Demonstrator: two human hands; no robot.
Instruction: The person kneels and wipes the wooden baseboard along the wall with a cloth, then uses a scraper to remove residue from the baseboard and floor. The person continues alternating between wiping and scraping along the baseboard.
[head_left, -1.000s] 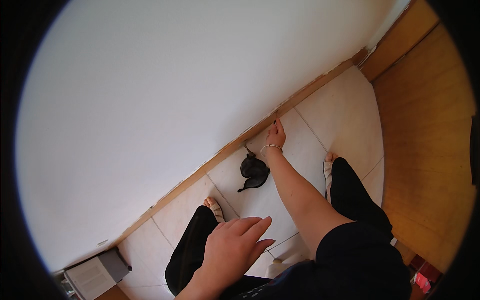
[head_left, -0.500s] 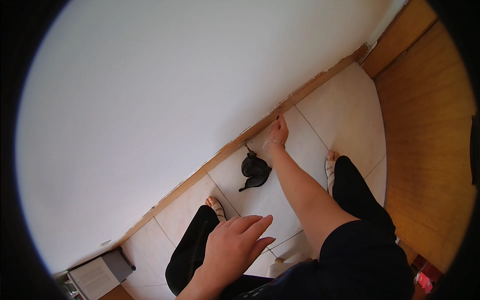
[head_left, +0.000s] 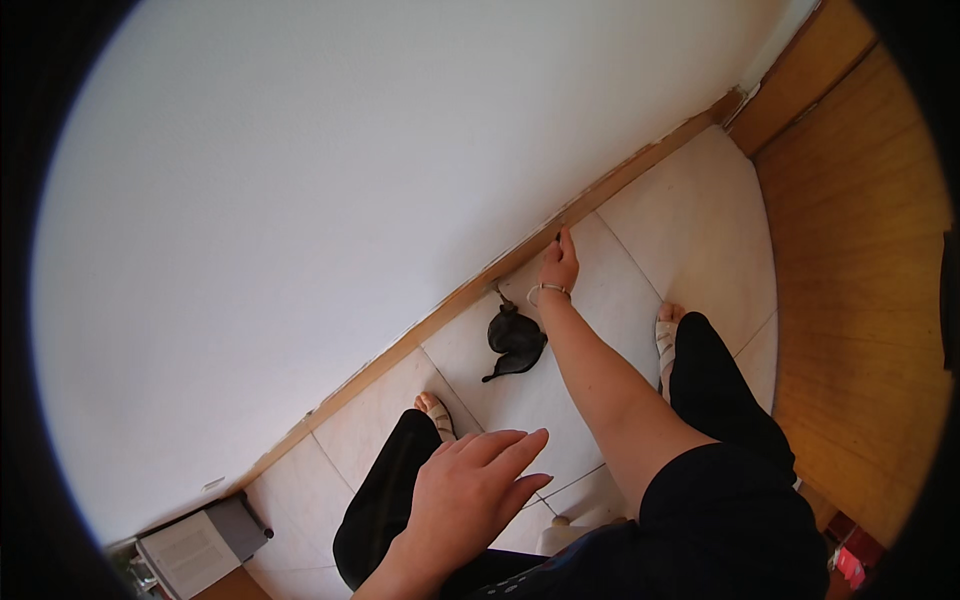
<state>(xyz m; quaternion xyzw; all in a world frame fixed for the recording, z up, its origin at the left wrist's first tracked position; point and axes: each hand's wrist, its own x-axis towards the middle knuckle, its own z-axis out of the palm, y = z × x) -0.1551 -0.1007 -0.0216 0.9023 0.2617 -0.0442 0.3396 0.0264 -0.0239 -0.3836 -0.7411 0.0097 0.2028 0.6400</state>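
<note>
My left hand (head_left: 475,490) hovers over my left thigh, palm down. Its fingers are loosely bent, the thumb stands apart, and nothing shows in it. My right hand (head_left: 559,268), with a thin band (head_left: 552,289) at the wrist, reaches down to the wooden skirting board (head_left: 460,303) along the white wall. Its fingers are drawn together at the board, with a small dark spot by the fingertips; what they hold, if anything, is hidden. Left of that hand, a limp black pouch-like thing (head_left: 513,343) lies on the tiles, its narrow pale end towards the board.
Pale floor tiles (head_left: 690,200) lie between my sandalled feet and the white wall (head_left: 300,200). A wooden door or panel (head_left: 850,280) rises on the right. At lower left is a box-like thing with a white sheet (head_left: 190,552). Something red (head_left: 855,560) sits at lower right.
My right hand has turned slightly at the skirting board. The whole view has shifted a little. My left hand and the black thing have stayed in place.
</note>
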